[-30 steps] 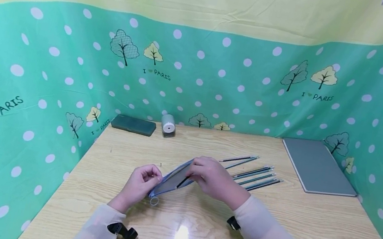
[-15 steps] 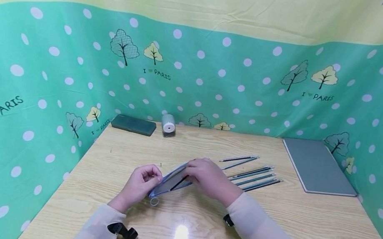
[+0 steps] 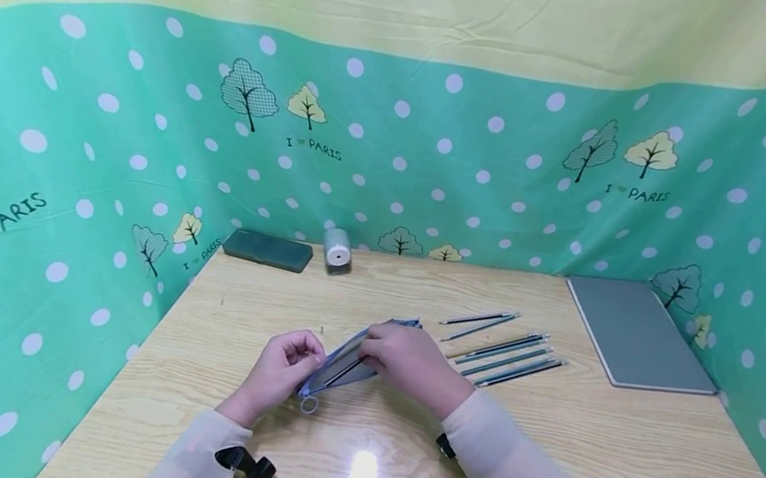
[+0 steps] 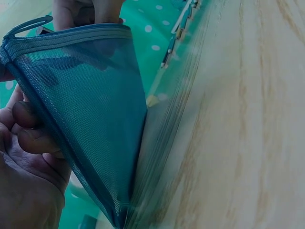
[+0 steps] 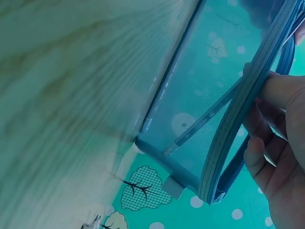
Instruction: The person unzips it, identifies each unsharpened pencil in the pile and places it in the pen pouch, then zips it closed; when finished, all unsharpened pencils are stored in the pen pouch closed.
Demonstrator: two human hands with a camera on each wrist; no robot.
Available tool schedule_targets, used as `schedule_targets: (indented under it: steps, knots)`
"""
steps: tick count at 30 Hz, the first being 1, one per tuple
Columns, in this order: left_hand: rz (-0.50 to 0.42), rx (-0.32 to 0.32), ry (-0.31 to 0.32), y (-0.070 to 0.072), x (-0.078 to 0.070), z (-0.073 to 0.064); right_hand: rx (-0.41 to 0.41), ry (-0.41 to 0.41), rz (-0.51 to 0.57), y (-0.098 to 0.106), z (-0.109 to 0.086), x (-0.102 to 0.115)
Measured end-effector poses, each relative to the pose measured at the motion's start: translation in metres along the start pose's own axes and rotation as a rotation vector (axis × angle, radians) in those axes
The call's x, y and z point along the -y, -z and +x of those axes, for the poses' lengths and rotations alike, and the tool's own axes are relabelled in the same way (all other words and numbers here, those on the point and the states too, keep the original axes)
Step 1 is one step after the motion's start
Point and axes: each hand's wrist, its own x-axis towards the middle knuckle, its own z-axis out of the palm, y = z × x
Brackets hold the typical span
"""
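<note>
A blue mesh zipper pouch [image 3: 353, 380] stands slanted above the table, its zipped mouth parted at the top. My left hand [image 3: 281, 366] pinches its near end beside the zipper's ring pull [image 3: 309, 404]; the left wrist view shows the thumb and fingers along the pouch's edge [image 4: 81, 162]. My right hand [image 3: 411, 362] reaches to the mouth and holds a dark pencil [image 3: 344, 371] that slopes down into the pouch. Through the mesh in the right wrist view, the pencil [image 5: 200, 125] lies at a slant inside, the right fingers [image 5: 281, 90] at the opening.
Several loose pencils [image 3: 520, 373] lie side by side right of the pouch, with two more [image 3: 479, 319] behind them. At the back left are a dark green case [image 3: 267, 250] and a teal cylinder with a white end [image 3: 336, 248]. A grey notebook [image 3: 641, 335] lies far right.
My right hand has shifted left along the pouch, carrying the pencil farther toward its near end. The pouch's far corner now shows behind the hand. My left hand stays in place.
</note>
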Motion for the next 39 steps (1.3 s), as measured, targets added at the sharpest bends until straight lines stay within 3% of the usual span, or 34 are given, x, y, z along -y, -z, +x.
schedule_targets:
  steps: [24, 33, 39]
  knots:
    - [0.030, 0.004, -0.003, 0.0004, 0.0004, 0.0003, -0.069, -0.072, -0.046, -0.0020, -0.0003, 0.0058]
    - [0.037, 0.005, -0.010, 0.0008, 0.0025, -0.0004, -0.032, -0.092, -0.021, -0.0002, -0.0026, 0.0044]
    - [0.036, 0.005, -0.015, 0.0009, 0.0025, -0.0001, -0.052, -0.099, 0.002, -0.0010, -0.0032, 0.0014]
